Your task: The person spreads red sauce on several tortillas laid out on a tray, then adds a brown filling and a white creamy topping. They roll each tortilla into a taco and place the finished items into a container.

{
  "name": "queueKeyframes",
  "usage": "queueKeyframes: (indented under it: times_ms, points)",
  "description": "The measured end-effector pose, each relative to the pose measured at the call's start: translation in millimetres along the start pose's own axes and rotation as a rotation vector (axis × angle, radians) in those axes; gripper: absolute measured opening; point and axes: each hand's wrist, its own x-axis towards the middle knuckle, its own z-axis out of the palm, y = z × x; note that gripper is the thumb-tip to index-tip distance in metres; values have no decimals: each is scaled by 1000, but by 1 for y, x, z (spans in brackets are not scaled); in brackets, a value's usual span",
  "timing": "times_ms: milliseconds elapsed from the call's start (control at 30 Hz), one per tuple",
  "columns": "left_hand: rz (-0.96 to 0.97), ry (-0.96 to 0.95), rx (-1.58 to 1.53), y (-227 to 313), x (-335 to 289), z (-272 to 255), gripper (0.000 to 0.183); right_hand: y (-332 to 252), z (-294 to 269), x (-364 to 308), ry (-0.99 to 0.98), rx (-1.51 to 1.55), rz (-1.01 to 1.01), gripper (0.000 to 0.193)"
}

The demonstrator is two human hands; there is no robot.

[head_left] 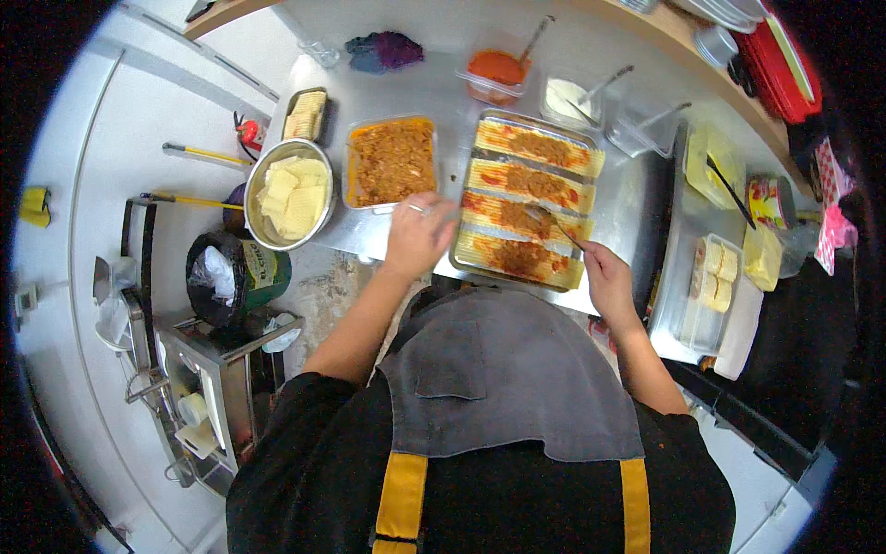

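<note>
My right hand (606, 277) is closed around the handle of a metal spoon (565, 233), whose bowl rests on the meat filling of a pasta strip. Several ridged pale-yellow pasta strips (572, 194) lie crosswise in a metal tray (459, 263), each with red sauce and brown ground meat. My left hand (421, 233), with a ring on it, hovers between the tray and a clear container (350, 185) of meat sauce (392, 159). It appears loosely open and empty, its fingertips slightly blurred.
To the left, a metal bowl (322, 222) holds pasta sheets, beside a small pan of pasta (305, 115). Behind the tray stand tubs of red sauce (498, 69) and white sauce (565, 97). A container of pale rolls (715, 277) sits right; a lined bin (217, 277) stands lower left.
</note>
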Motion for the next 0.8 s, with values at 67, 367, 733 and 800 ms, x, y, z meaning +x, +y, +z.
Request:
queueKeyframes:
  times_ms: [67, 367, 733, 800]
  points:
    - [-24, 163, 45, -27, 5, -30, 39, -37, 13, 23, -39, 13, -32, 27]
    - [-200, 313, -66, -119, 50, -57, 37, -170, 122, 131, -292, -454, -563, 28]
    - [-228, 304, 38, -127, 49, -39, 34, -183, 134, 172, -709, -551, -377, 29]
    - [-224, 312, 25, -127, 50, -39, 33, -183, 126, 181, -735, -524, -347, 28]
